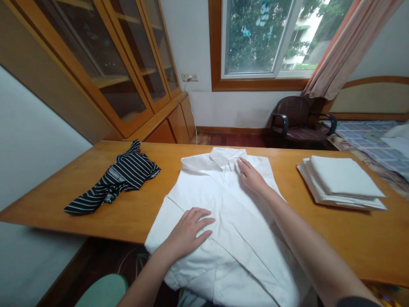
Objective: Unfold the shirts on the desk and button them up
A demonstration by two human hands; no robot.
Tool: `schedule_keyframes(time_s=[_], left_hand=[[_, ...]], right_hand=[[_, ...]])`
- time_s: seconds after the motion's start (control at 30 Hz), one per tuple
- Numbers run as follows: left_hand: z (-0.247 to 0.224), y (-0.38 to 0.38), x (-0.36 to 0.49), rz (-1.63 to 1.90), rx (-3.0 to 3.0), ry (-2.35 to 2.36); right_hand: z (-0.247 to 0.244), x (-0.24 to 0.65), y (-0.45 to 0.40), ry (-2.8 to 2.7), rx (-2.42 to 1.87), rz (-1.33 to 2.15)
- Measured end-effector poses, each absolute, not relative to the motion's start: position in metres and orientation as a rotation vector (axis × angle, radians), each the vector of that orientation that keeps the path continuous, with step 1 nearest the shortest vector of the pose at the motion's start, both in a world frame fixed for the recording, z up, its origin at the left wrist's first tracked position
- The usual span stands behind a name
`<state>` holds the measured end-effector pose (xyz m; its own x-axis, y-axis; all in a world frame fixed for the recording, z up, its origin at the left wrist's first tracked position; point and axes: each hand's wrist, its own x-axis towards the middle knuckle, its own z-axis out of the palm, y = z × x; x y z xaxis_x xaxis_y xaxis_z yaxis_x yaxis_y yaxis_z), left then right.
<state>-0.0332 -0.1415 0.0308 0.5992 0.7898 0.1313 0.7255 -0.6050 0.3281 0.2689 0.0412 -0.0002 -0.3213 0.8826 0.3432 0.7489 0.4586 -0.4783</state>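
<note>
A white collared shirt [220, 192] lies spread on the wooden table, its collar toward the far edge and its lower part hanging over the near edge. My left hand [193, 228] rests on the shirt's lower left part, fingers spread and holding nothing. Up near the collar, my right hand [251, 172] touches the fabric just right of the collar opening, with its fingers stretched out. Long creases run diagonally across the lower half of the shirt.
On the table [172, 166], a crumpled black-and-white striped garment [124, 175] lies left, and a stack of folded white cloth [343, 179] sits right. A green round stool [104, 292] stands below the near edge. Beyond are a chair [294, 117], cabinet [153, 123] and bed [367, 132].
</note>
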Motion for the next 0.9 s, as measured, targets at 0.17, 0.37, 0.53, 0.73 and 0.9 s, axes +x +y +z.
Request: schedule_keyframes(time_s=[0.17, 0.37, 0.53, 0.73, 0.9], left_hand=[[0.039, -0.082, -0.021, 0.496, 2.576, 1.281], [0.017, 0.008, 0.012, 0.628, 2.599, 1.358], [-0.008, 0.032, 0.02, 0.467, 2.591, 1.573], [-0.009, 0.031, 0.016, 0.436, 2.59, 1.636], [-0.006, 0.024, 0.01, 0.382, 2.552, 1.726]], right_hand=[[-0.015, 0.265, 0.031, -2.154, -1.408, 0.216], [-0.016, 0.263, 0.024, -2.22, -1.376, 0.161], [-0.015, 0.264, 0.025, -2.226, -1.383, 0.141], [-0.014, 0.262, 0.025, -2.249, -1.4, 0.095], [-0.014, 0.268, 0.026, -2.308, -1.396, 0.042]])
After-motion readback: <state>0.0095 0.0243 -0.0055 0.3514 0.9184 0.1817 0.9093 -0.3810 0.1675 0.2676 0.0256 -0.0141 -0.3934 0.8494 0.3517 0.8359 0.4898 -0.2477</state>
